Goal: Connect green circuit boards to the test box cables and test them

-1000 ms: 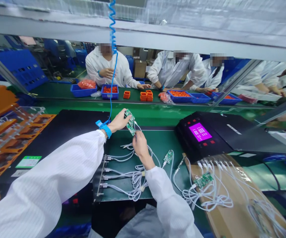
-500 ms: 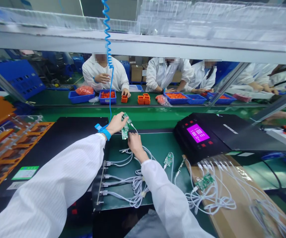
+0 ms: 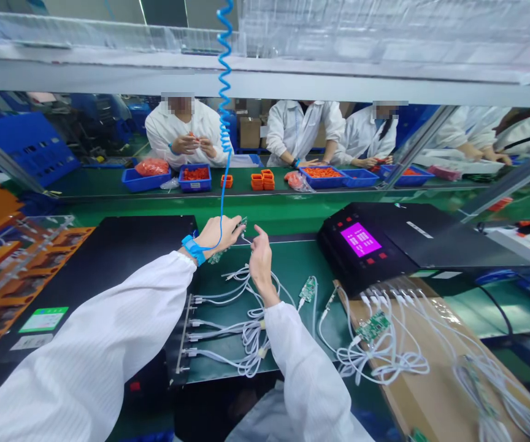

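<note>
My left hand (image 3: 218,234), with a blue wrist strap (image 3: 194,248) on its wrist, is closed on a green circuit board (image 3: 243,223), mostly hidden by the fingers. Part of green circuitry (image 3: 217,256) also shows below this palm. A white cable end (image 3: 246,239) runs from the board to my right hand (image 3: 260,261). That hand's fingers are closed about the cable, with the index finger raised; the exact grip is partly hidden. Beneath the hands, bundled white cables (image 3: 252,337) lie on the green mat, plugged into a metal panel (image 3: 183,344) at the left.
Right of my arm, green boards (image 3: 308,290) (image 3: 375,326) hang on white cables. A black tester with a purple screen (image 3: 361,239) stands beyond cardboard (image 3: 424,393). A black box (image 3: 122,264) lies left. A coiled blue cord (image 3: 224,80) hangs ahead. Co-workers handle orange parts across the line.
My left hand has turned, so the boards are now mostly covered. My right hand has shifted slightly right and turned upward. Across the line, a co-worker has raised both hands together.
</note>
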`<state>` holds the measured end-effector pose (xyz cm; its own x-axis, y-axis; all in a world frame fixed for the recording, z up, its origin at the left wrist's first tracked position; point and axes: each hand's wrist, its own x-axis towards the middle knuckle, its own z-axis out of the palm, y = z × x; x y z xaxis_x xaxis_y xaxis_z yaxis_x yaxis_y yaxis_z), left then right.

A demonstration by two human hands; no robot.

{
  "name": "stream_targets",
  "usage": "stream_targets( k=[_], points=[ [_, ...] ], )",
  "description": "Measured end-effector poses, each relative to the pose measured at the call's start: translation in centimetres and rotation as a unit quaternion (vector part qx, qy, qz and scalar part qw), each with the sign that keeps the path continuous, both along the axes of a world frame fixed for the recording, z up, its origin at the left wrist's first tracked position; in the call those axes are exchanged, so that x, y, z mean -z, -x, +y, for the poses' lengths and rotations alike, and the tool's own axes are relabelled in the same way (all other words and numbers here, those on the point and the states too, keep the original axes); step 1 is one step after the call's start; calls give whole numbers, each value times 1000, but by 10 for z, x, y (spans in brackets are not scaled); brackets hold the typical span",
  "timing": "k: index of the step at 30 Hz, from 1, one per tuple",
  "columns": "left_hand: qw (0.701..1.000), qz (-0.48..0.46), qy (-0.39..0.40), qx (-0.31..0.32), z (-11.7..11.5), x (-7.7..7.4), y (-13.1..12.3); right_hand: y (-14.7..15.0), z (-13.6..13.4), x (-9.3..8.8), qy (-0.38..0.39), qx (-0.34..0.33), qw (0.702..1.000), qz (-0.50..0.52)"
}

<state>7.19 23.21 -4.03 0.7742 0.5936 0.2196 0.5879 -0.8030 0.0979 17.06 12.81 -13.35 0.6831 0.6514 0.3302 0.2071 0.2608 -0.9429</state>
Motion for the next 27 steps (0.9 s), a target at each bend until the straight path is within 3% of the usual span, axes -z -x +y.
stream_targets(
  k=[3,9,16,27],
  points=[
    [1000,20,-4,5,-4,0,0,9,3,0,-14,32,999,-18],
    [999,42,-13,21,-8,-2,2,19,-1,4,-59,7,998,-26],
    [995,93,-27,31,-16,-4,0,17,-4,4,-74,84,989,-101],
    [993,113,-16,21,-18,-3,-1,21,0,7,-83,104,990,-52]
  ],
)
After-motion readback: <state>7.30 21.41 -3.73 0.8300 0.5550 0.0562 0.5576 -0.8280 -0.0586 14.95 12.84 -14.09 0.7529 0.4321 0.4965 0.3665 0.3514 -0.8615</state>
